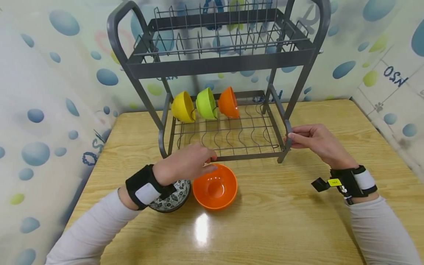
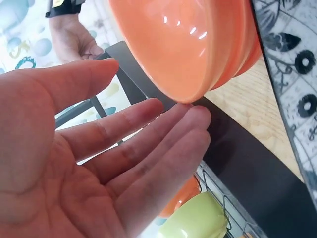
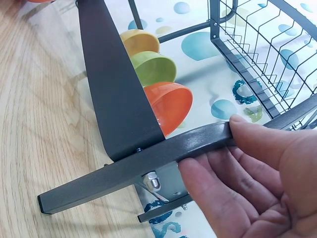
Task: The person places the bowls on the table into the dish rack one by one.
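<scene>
On the table, an orange bowl (image 1: 215, 187) sits right side up, and the left wrist view shows several rims stacked there. Just above its far rim is my left hand (image 1: 190, 162), fingers extended and thumb apart, with fingertips right at the rim in the left wrist view. My right hand (image 1: 314, 141) pinches the dark grey frame of the dish rack (image 3: 203, 141) at its lower right side. On the rack's lower shelf, a yellow bowl (image 1: 183, 107), a green bowl (image 1: 206, 103) and another orange bowl (image 1: 228, 103) stand tilted in a row.
Left of the orange bowl lies a dark patterned plate (image 1: 175, 197), partly hidden under my left wrist. The rack's upper wire tier (image 1: 218, 65) rises over the lower shelf. A patterned wall (image 1: 66, 73) stands behind the wooden table (image 1: 281, 221).
</scene>
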Demonstrator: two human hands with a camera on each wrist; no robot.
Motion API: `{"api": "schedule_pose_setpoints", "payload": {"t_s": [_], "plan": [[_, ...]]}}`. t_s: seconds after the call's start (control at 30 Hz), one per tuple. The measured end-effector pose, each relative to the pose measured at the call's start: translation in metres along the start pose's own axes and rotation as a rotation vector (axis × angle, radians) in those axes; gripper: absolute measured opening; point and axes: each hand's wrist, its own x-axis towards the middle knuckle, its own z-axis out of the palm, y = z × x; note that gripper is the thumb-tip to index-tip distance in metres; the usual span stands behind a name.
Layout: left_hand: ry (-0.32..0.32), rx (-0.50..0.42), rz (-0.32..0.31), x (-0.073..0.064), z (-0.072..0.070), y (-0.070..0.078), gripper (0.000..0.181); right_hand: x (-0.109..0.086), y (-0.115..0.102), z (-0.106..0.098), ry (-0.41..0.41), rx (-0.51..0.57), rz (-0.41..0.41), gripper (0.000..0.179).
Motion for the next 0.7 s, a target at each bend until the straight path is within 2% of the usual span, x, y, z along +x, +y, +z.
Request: {"api": "schedule_pose_setpoints", "payload": {"t_s": [0.2,0.4,0.7], "plan": [[-0.025,0.019,-0.005,0.002,0.005,0.002,0.026,0.0,0.001,0.0,0.0,0.002,0.004,0.055],[-0.019,0.071,-0.011,0.004,0.013,0.002,0.025,0.001,0.001,-0.001,0.003,0.007,-0.001,0.054],[0.049,0.104,0.06,0.006,0.02,0.001,0.011,0.0,0.001,0.0,0.003,0.004,0.003,0.054]]}}
